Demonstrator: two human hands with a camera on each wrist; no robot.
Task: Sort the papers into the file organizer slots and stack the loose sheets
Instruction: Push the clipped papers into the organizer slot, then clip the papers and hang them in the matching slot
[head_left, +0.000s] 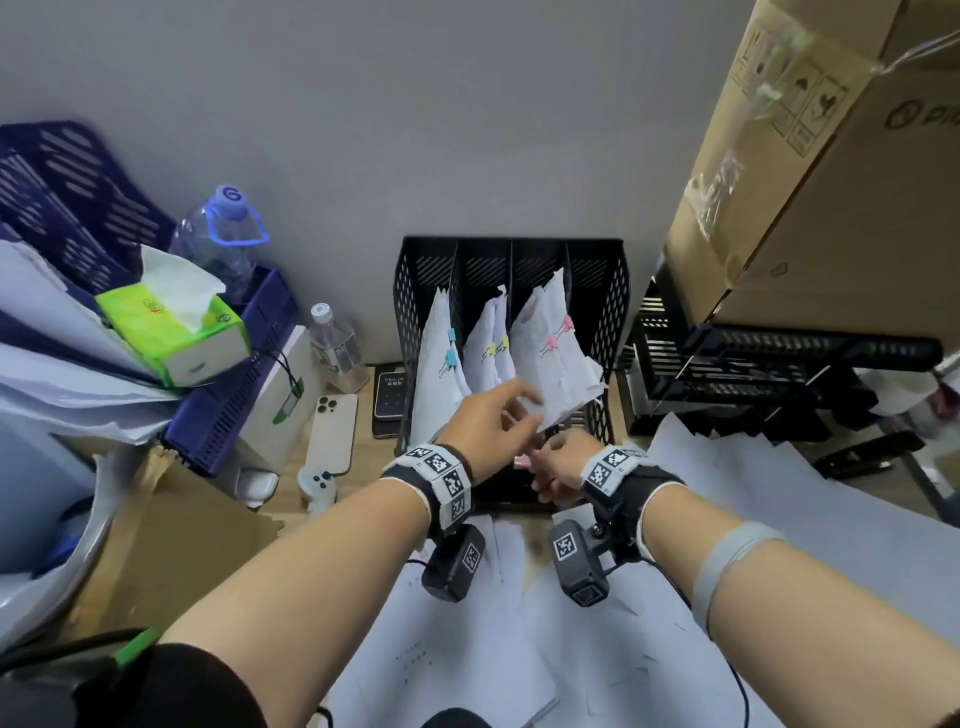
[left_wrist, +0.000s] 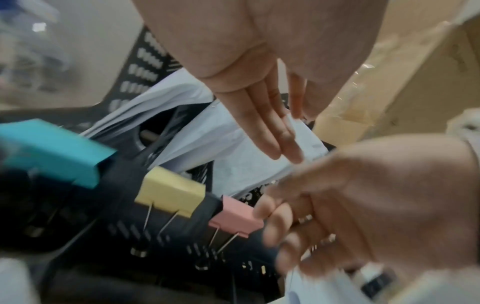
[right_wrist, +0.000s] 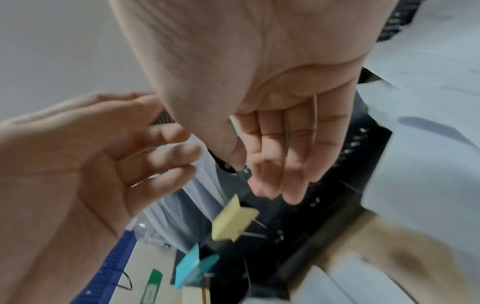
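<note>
**Head view: both hands at the front of the black file organizer**

Head view, far left: a blue plastic tray (head_left: 218, 410) holds stacked paper, a green tissue box (head_left: 176, 332) and a large water bottle (head_left: 221, 234). Right of these, in the lower-middle left, a small bottle (head_left: 337, 353), a phone (head_left: 332, 434) lying face down and a white game controller (head_left: 317, 486) sit on the desk.

At centre stands the black mesh file organizer (head_left: 511, 254), against the wall. Its slots hold clipped paper bundles: blue clips in the left slot, yellow in the middle, pink on the right bundle (head_left: 558, 358), which leans forward over the organizer's front edge.

The left hand (head_left: 493, 415) reaches over that front edge, fingers straight and relaxed, fingertips touching the lower corner of the pink-clipped bundle without gripping it. Just right and lower, the right hand (head_left: 561, 467) is at the organizer's front wall; its fingers curl near a pink binder clip (left_wrist: 235, 218) fixed there, but blur hides whether it pinches anything.

Loose sheets (head_left: 779, 519) spread across the lower right of the desk. Above them sit a black wire rack (head_left: 753, 364) and a large cardboard box (head_left: 831, 182), crowding the organizer's right side.
</note>
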